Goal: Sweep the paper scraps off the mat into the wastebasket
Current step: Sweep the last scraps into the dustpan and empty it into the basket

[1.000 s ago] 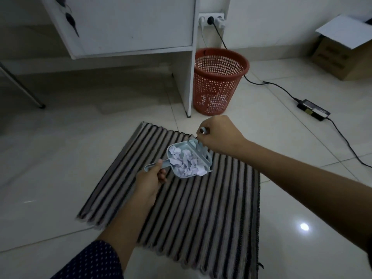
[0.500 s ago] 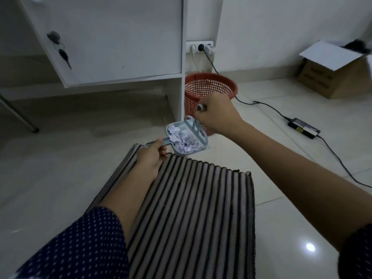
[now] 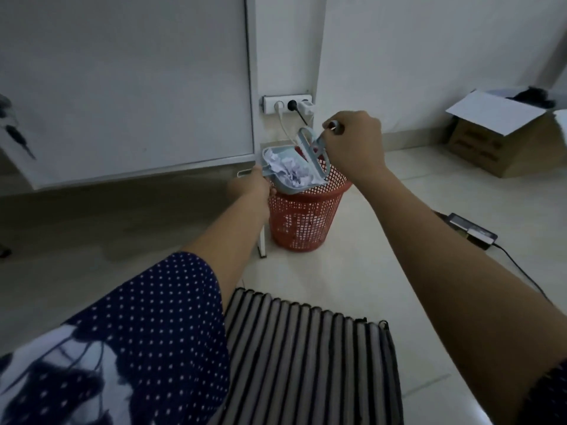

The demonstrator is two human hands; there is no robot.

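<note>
Fingers of the left hand (image 3: 254, 187) are closed around the handle of a pale blue dustpan (image 3: 290, 171); those of the right hand (image 3: 356, 145) are clenched on a small brush (image 3: 310, 145) set against the pan's far edge. The paper scraps (image 3: 291, 170) lie heaped in the pan, held over the rim of the red mesh wastebasket (image 3: 303, 219). The striped mat (image 3: 306, 363) lies nearer the person, apart from the basket.

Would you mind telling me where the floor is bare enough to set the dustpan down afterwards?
Bare tile lies between the wastebasket and striped mat, and right of both. It is crowded near the power adapter and cardboard box.
</note>
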